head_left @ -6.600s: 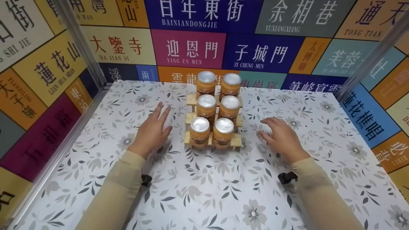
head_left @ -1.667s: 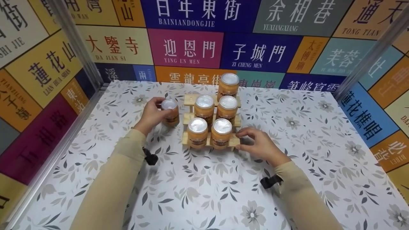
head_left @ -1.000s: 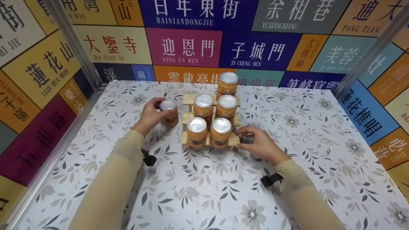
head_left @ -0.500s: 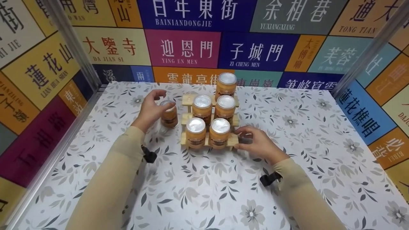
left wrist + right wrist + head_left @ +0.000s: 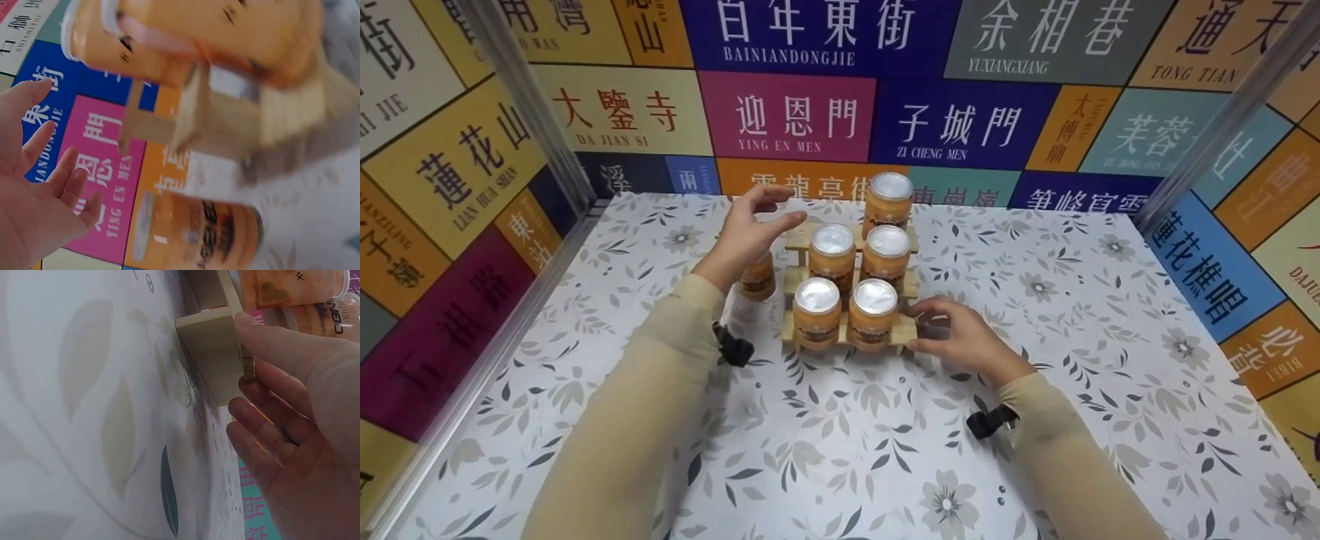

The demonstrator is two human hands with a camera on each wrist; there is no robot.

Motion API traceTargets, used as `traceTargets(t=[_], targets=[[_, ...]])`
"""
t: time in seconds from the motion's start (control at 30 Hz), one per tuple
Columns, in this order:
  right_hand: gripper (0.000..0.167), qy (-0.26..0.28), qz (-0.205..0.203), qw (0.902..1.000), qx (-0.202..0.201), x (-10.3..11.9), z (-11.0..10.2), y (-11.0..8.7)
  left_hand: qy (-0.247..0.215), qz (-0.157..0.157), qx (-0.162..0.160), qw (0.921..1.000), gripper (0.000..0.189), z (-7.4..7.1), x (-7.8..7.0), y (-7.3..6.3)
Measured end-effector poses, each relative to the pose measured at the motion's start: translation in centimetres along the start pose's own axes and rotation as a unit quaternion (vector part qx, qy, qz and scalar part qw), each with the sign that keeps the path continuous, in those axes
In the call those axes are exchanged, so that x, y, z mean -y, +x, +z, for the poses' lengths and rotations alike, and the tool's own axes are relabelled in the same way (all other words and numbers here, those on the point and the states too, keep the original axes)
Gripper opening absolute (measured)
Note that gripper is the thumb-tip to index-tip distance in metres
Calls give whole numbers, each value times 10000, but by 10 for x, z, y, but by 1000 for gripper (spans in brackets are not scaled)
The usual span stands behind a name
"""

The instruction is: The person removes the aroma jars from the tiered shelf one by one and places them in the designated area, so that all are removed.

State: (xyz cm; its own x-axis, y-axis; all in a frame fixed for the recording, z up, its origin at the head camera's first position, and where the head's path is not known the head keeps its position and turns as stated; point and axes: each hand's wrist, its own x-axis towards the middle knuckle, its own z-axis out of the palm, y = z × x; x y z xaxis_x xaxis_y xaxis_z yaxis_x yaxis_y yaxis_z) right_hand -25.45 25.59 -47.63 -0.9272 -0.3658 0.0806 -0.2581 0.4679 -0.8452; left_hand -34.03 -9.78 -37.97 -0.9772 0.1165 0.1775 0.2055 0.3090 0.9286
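Observation:
My left hand (image 5: 755, 231) is raised beside the upper left of a three-tier wooden stand (image 5: 796, 280), holding nothing; its fingers are spread in the left wrist view. Just below it, a lone orange can (image 5: 757, 282) with a silver lid stands upright on the table, partly covered by that hand. My right hand (image 5: 969, 339) pinches the right end of the stand's lowest board (image 5: 246, 363), thumb on one face and fingertips on the other. Pairs of matching cans fill the two lower tiers, while one can (image 5: 889, 201) stands on the right of the top tier.
The table carries a white cloth (image 5: 840, 450) with grey leaves and flowers. Colourful sign-printed panels (image 5: 795, 112) rise right behind the stand and along both sides. Metal posts (image 5: 529, 97) mark the corners.
My left hand took one can off the top tier's left and set it on the table. It has since let go and risen toward the top tier. The right hand came to grip the stand.

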Motion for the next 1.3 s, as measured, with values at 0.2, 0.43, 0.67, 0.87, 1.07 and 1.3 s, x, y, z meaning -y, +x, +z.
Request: traceTargets(t=[0.2,0.43,0.67,0.87,1.07,1.3], targets=[[52,77,9,10000,5,0,-2,-1,-325,16,369,9988,48,19,-18,9],[52,241,43,9997,-23,0,-2,0,-356,92,594,9976,50,33,-32,18],[50,375,83,9992,-49,-2,1,0,-259,208,828,9960,53,48,-42,24],[51,283,166,9994,-113,-2,1,-1,-190,177,920,9954,49,58,-51,29],[52,311,49,9995,-97,-3,0,-1,47,-19,1180,9930,56,67,-58,39],[53,282,101,9995,-77,-2,2,-4,231,14,1262,9917,59,77,-58,46]])
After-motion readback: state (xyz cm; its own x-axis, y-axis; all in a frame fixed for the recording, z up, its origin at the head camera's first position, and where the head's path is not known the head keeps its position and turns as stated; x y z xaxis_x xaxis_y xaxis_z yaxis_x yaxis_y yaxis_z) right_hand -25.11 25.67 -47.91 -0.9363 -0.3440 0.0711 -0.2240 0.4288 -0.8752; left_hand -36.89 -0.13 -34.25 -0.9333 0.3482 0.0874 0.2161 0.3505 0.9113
